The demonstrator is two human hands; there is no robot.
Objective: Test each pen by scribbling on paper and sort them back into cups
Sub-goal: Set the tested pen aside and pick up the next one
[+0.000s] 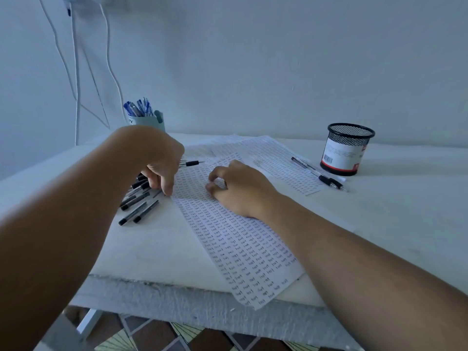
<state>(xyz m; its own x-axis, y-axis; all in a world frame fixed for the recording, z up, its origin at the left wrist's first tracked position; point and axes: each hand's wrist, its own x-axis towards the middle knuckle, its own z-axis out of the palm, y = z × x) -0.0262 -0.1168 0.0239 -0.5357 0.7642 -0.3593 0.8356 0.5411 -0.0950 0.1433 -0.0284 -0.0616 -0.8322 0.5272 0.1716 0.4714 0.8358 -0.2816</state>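
Black capped pens (136,201) heaped on desk (405,198), left hand (157,158) fingers curled down onto heap, grasp unclear, right hand (240,188) loosely curled, resting empty on scribbled paper (243,247).

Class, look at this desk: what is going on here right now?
A person is sorting pens. The left hand reaches down to a pile of black pens beside the written-on paper, fingers curled at one pen. The right hand rests on the paper, holding nothing. Blue pens stand in the pale cup; two pens lie by the mesh cup.
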